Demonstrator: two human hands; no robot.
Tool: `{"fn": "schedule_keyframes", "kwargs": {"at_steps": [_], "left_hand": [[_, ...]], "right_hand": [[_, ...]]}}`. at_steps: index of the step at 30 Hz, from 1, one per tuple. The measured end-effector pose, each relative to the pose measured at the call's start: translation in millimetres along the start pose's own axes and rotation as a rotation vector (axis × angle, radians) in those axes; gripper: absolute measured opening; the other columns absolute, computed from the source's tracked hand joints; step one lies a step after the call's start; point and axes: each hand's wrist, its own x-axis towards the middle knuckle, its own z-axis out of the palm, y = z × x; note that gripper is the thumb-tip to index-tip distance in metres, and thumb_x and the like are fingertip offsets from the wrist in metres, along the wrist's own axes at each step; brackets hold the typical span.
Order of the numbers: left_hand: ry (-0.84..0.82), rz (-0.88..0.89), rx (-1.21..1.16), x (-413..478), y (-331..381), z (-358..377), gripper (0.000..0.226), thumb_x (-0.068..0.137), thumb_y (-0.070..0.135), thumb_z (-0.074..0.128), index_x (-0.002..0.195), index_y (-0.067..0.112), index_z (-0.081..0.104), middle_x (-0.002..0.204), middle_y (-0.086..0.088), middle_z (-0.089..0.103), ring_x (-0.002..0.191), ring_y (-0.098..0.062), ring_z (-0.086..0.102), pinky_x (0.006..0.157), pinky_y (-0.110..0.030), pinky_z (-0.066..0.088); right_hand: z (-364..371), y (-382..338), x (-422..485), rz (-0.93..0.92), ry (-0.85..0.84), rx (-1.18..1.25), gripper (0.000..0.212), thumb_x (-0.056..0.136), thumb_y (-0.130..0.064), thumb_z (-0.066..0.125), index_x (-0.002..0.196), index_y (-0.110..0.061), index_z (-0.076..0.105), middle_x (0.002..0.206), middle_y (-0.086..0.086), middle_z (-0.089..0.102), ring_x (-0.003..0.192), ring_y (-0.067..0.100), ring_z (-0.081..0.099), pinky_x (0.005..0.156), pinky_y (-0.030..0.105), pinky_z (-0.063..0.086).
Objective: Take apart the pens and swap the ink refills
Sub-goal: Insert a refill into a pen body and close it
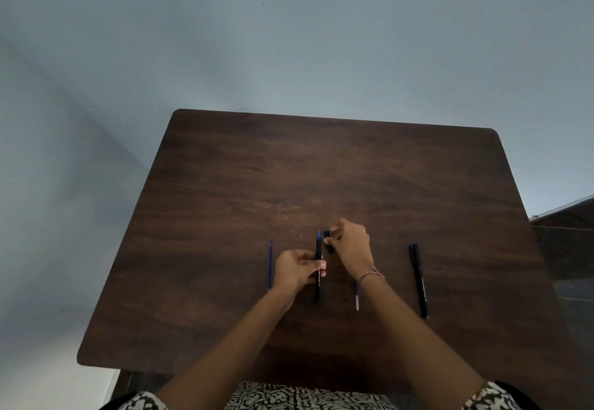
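a pen barrel is gripped in the left hand, fingers curled round it, just above the table; a refill tip shows at its far end; a small black end piece is pinched by the right hand just beside that tip; refitting is judged to be in hand; next, the piece must be aligned and screwed on

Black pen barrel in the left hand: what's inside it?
A blue ink refill; only its tip pokes out the far end. The rest is hidden by the black pen barrel.

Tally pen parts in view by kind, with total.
Black pen bodies: 2, held pen body in left hand, lying pen body.
Loose blue refills: 2, left refill, refill by the wrist.
Small black piece: 1, pinched by right hand.
Total: 5
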Motion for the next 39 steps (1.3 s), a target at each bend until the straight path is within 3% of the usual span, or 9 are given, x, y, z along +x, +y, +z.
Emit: {"fn": "schedule_keyframes", "kwargs": {"at_steps": [3,8,13,20,28,32,35,39], "left_hand": [[0.022,0.02,0.022,0.0,2.1,-2.0,0.026,0.08,0.001,0.07,0.104,-0.001,0.063,0.082,-0.007,0.07,0.069,-0.015,0.069,0.061,-0.023,0.057],[0.069,0.084,0.073,-0.6,5.4,0.4,0.026,0.075,0.001,0.075,0.098,-0.003,0.065,0.075,-0.008,0.07,0.065,-0.016,0.068,0.063,-0.028,0.059],[0.109,0.112,0.198,-2.0,10.4,4.7,0.017,0.073,0.009,0.078,0.084,0.017,0.066,0.085,-0.002,0.072,0.079,-0.012,0.069,0.075,-0.033,0.059],[0.129,0.133,0.256,-3.9,9.9,6.0,0.017,0.076,0.008,0.075,0.091,0.012,0.068,0.091,-0.003,0.072,0.086,-0.014,0.068,0.083,-0.034,0.057],[0.069,0.103,0.163,-2.8,10.2,1.9,0.015,0.076,0.006,0.075,0.086,0.013,0.067,0.089,-0.007,0.073,0.079,-0.014,0.07,0.07,-0.028,0.059],[0.02,0.1,0.119,-2.1,11.8,-0.9,0.014,0.076,0.004,0.074,0.081,0.013,0.065,0.085,-0.007,0.072,0.075,-0.016,0.071,0.066,-0.027,0.059],[-0.003,0.12,0.158,-0.1,11.2,-3.2,0.015,0.078,0.006,0.073,0.09,0.011,0.067,0.091,-0.006,0.072,0.078,-0.014,0.07,0.067,-0.024,0.057],[0.004,0.228,0.365,2.8,7.8,-3.2,0.02,0.088,0.014,0.062,0.108,0.009,0.066,0.096,-0.005,0.073,0.081,-0.01,0.069,0.074,-0.02,0.053]], "right_hand": [[-8.4,-3.4,-3.6,0.007,0.101,0.119,0.019,0.084,-0.024,0.07,0.097,-0.011,0.068,0.094,0.003,0.071,0.09,0.016,0.066,0.083,0.029,0.053],[-12.7,-13.5,-21.4,0.066,0.05,0.297,0.031,0.067,-0.046,0.08,0.072,-0.018,0.069,0.067,-0.008,0.065,0.068,0.005,0.062,0.061,0.015,0.043],[-6.7,-15.8,-23.2,0.125,-0.045,0.256,0.03,0.066,-0.039,0.083,0.068,-0.014,0.066,0.065,-0.005,0.063,0.06,0.003,0.057,0.054,0.013,0.041],[-4.7,-18.0,-25.0,0.095,-0.044,0.21,0.025,0.074,-0.033,0.079,0.063,-0.018,0.061,0.059,-0.007,0.058,0.055,0.001,0.054,0.049,0.013,0.038],[-3.5,-13.1,-24.5,0.061,-0.06,0.294,0.022,0.077,-0.029,0.077,0.071,-0.013,0.063,0.062,-0.006,0.058,0.059,0.004,0.054,0.051,0.015,0.038],[-4.0,-6.8,-23.5,0.059,-0.095,0.404,0.018,0.078,-0.027,0.075,0.074,-0.012,0.066,0.069,0.001,0.065,0.065,0.011,0.06,0.06,0.021,0.048],[-4.3,-1.0,-20.7,0.074,-0.114,0.446,0.016,0.08,-0.026,0.074,0.08,-0.011,0.069,0.071,0.001,0.068,0.066,0.011,0.063,0.066,0.025,0.053],[-7.0,2.2,-15.4,0.117,-0.21,0.579,0.012,0.084,-0.015,0.071,0.089,-0.005,0.07,0.072,0.001,0.068,0.059,0.003,0.065,0.055,0.013,0.052]]}}
